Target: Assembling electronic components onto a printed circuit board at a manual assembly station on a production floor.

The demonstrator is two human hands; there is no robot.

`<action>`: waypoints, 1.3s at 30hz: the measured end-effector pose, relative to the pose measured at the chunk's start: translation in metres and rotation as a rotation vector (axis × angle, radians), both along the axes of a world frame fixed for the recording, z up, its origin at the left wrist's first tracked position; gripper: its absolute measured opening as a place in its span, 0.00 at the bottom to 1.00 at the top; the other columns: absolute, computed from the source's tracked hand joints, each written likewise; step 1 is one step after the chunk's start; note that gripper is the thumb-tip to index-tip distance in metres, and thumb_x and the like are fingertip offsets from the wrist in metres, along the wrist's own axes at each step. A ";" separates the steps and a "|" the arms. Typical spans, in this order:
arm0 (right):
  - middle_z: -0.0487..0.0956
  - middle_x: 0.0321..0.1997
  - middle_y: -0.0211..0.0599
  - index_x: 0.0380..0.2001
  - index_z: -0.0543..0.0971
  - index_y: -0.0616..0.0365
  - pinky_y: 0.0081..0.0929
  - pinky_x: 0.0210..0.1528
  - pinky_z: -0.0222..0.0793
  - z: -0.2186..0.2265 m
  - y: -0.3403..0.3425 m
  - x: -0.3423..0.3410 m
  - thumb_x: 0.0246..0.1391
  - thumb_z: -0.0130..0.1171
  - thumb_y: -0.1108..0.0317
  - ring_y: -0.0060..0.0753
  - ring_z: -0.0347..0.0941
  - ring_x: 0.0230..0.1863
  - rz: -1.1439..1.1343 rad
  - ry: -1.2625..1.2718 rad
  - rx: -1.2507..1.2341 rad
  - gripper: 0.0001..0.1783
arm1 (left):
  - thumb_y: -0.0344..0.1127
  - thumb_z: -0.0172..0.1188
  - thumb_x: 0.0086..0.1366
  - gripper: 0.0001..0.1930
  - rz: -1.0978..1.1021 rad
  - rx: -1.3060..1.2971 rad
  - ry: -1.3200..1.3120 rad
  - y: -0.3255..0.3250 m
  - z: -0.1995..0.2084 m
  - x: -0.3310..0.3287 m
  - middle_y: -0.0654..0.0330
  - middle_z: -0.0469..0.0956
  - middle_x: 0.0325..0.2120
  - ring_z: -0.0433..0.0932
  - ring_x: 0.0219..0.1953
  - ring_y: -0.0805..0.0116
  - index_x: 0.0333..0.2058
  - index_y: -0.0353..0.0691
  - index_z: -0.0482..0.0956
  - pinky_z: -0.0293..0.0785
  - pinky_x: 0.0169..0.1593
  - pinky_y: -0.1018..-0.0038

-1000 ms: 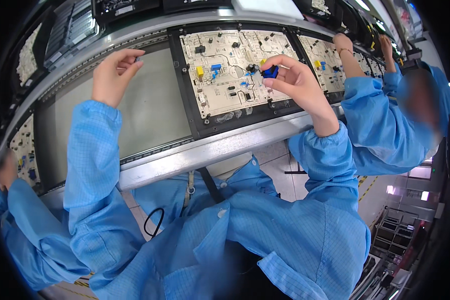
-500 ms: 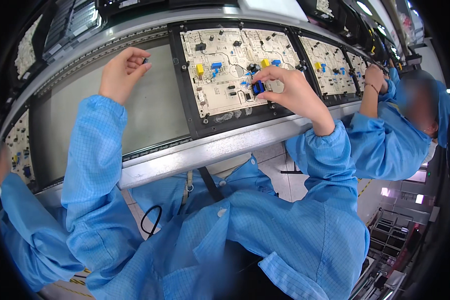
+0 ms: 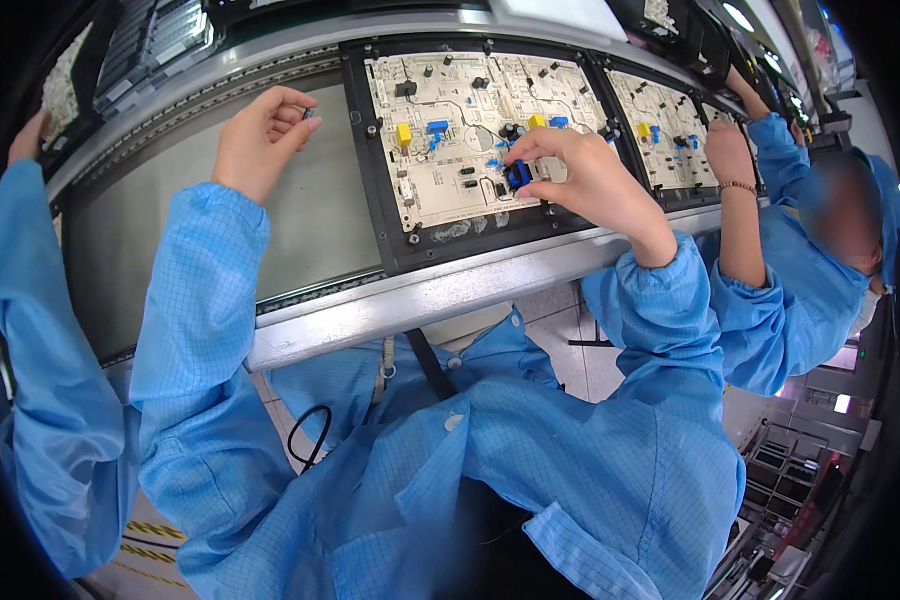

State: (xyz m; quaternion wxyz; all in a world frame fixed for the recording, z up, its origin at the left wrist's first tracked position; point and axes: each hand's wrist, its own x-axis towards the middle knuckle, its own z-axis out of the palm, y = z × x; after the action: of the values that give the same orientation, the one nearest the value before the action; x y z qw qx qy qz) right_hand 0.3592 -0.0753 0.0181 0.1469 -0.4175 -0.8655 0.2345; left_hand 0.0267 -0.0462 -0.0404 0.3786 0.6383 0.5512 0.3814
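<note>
My right hand (image 3: 598,185) is over the near edge of a cream circuit board (image 3: 440,190). Its thumb and forefinger close round a blue and black block-shaped component (image 3: 519,175) on that board. To the left, my left hand (image 3: 260,140) is raised above the grey conveyor surface. A small dark electronic component (image 3: 307,113) is pinched between its thumb and fingertips. Yellow (image 3: 403,135) and blue (image 3: 437,127) block components, with several small black cylinders, stand upright on the board. A black frame (image 3: 395,235) surrounds it.
A metal rail (image 3: 370,315) runs along the conveyor's near side. More framed boards (image 3: 660,150) lie to the right, where a co-worker's hand (image 3: 730,155) is over one. At the left another person's sleeve (image 3: 40,300) reaches across. Trays and bins line the far side.
My left hand shifts slightly right, still pinching its small part. My right hand stays at the blue component. The left co-worker's arm now reaches farther away; the right co-worker's arms have spread apart.
</note>
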 end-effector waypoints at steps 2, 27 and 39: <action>0.80 0.39 0.38 0.37 0.78 0.60 0.30 0.47 0.70 0.000 -0.005 -0.002 0.37 0.68 0.74 0.38 0.76 0.44 -0.001 -0.023 0.049 0.19 | 0.25 0.60 0.60 0.10 -0.001 0.000 -0.011 -0.002 0.001 0.003 0.64 0.74 0.29 0.73 0.30 0.79 0.41 0.35 0.75 0.73 0.36 0.82; 0.77 0.38 0.54 0.48 0.72 0.54 0.42 0.46 0.70 0.029 0.360 0.008 0.50 0.57 0.67 0.55 0.75 0.41 -0.563 0.028 0.634 0.20 | 0.21 0.63 0.55 0.10 0.027 -0.062 0.034 -0.009 0.054 0.019 0.62 0.77 0.29 0.75 0.32 0.78 0.37 0.33 0.78 0.74 0.37 0.82; 0.76 0.29 0.57 0.39 0.69 0.55 0.47 0.36 0.69 0.024 0.381 0.014 0.53 0.56 0.65 0.61 0.74 0.35 -0.505 0.249 0.710 0.12 | 0.23 0.64 0.55 0.10 0.093 0.111 0.014 0.009 0.051 0.016 0.63 0.77 0.27 0.76 0.31 0.79 0.37 0.35 0.78 0.75 0.37 0.81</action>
State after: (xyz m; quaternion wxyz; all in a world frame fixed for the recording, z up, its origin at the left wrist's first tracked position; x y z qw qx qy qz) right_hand 0.3731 0.3061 0.0421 0.4365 -0.5078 -0.7392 -0.0716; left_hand 0.0424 -0.0368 0.0102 0.3205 0.6345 0.5608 0.4244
